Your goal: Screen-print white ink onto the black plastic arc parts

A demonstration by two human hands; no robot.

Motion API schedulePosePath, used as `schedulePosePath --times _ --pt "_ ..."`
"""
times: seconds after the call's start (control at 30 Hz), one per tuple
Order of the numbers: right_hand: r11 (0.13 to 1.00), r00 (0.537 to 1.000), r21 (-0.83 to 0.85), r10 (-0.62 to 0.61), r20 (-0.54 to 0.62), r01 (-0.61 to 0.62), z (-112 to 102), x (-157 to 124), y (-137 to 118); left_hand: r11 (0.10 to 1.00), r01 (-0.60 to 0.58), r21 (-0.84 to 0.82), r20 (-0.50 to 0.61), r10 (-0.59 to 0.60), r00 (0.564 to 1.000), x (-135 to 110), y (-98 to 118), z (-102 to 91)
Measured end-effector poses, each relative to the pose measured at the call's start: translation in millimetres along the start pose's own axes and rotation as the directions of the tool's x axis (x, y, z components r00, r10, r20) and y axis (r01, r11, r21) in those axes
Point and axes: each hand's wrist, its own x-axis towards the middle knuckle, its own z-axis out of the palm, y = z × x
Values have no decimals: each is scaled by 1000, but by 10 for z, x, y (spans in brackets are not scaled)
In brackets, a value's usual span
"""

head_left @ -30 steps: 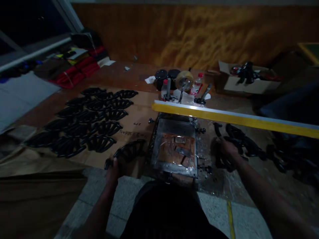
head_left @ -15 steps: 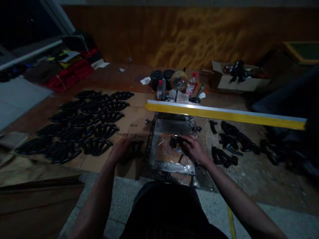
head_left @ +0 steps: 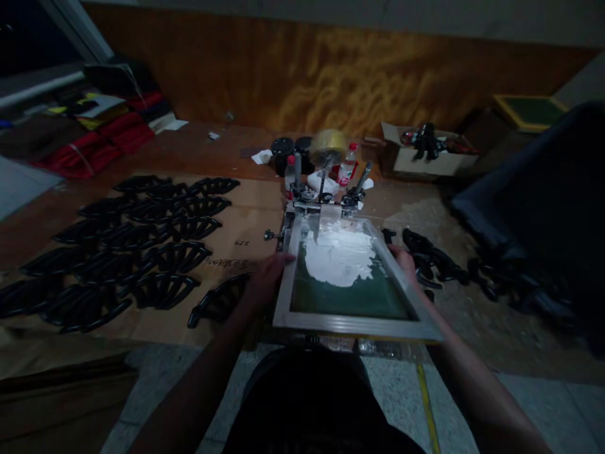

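Observation:
A metal-framed printing screen point(head_left: 350, 325) lies lowered flat in front of me, its green mesh carrying a patch of white ink point(head_left: 338, 256). My left hand point(head_left: 266, 278) grips the frame's left rail, fingers curled at its edge. On the right rail rests my right hand point(head_left: 403, 260), closed over it and partly hidden behind the frame. One black fan-shaped part point(head_left: 216, 302) lies on the cardboard just left of my left hand.
Several rows of black fan-shaped parts point(head_left: 118, 249) cover a cardboard sheet at the left. More black parts point(head_left: 437, 260) are heaped to the right. Behind the screen stand jars point(head_left: 283, 150), a tape roll point(head_left: 327, 141), a bottle point(head_left: 348, 165) and a cardboard box point(head_left: 425, 162). A dark bulky shape point(head_left: 543, 208) fills the right.
The raised screen has come down flat over the printing bed. My right hand left the bed and my left hand left the black part; both now hold the frame's sides.

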Motion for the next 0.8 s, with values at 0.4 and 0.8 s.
schedulePosePath --times 0.4,0.8 --pt "962 832 -1 -236 502 273 183 280 -1072 989 141 48 93 -145 985 -23 -1105 335" --pt "912 787 55 -380 486 406 120 -209 -1076 981 192 -17 72 -191 979 -33 -1063 371"
